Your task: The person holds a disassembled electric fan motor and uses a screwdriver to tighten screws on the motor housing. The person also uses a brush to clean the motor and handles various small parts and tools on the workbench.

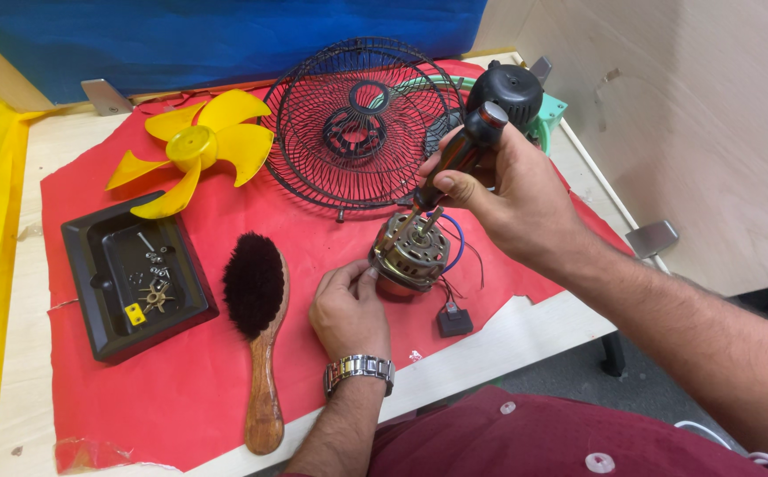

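Fan motor [410,254], stripped of its housing, sits near the middle of the red sheet [225,371], shaft upward. Left hand [348,309] pinches the motor's near-left rim with curled fingers, apparently to keep it from turning. Right hand [512,199] closes around a dark-handled screwdriver [459,155], tilted so its tip meets the motor's top. Black wire grille [362,124] and yellow fan blade [194,146] lie far; a wooden brush [258,327] and a black tray [92,256] holding loose screws lie left, within reach.

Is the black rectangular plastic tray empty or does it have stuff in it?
Not empty. The black rectangular plastic tray holds small silver screws, a brass star-shaped piece and a small yellow part.
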